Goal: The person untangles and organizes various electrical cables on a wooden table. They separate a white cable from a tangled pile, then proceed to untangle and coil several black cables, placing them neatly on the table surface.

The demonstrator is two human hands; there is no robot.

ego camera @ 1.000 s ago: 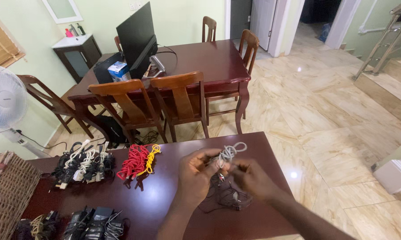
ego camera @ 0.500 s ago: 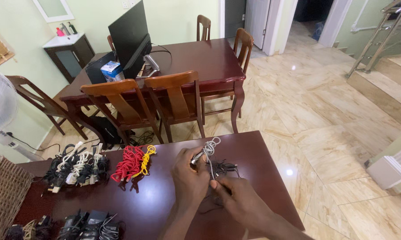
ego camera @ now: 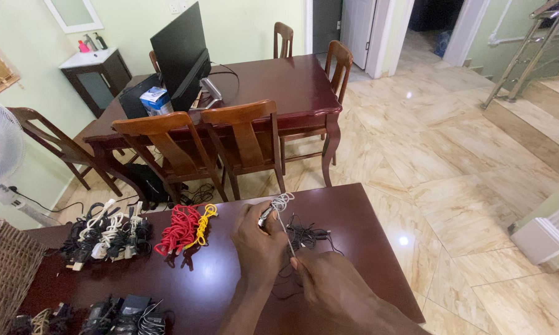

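Nearest you, your right hand (ego camera: 329, 282) pinched a thin grey cable (ego camera: 285, 231) and drew it taut, while your left hand (ego camera: 259, 239) gripped its coiled end above the bench (ego camera: 366, 248). You seemed mid-untangling; next, the loose black wires (ego camera: 307, 236) beyond needed separating gently.
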